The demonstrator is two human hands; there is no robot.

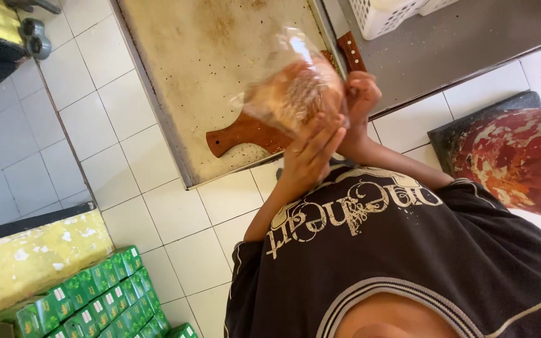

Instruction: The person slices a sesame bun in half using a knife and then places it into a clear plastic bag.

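Note:
Both of my hands are raised in front of my chest around a clear plastic bag point(289, 87) with brownish food inside. My left hand point(311, 153) cups the bag from below, fingers spread against it. My right hand point(361, 94) grips the bag's right side. Behind the bag, a brown wooden cutting board point(245, 134) with a handle lies on a stained metal tray point(208, 56). My dark printed T-shirt point(408, 263) fills the lower right.
A white tiled floor point(158, 206) surrounds the tray. Stacked green boxes point(95, 300) sit at the lower left beside a yellow painted ledge point(32, 250). A worn red round object point(521, 156) is at the right, and a white plastic basket point(389, 12) at the top.

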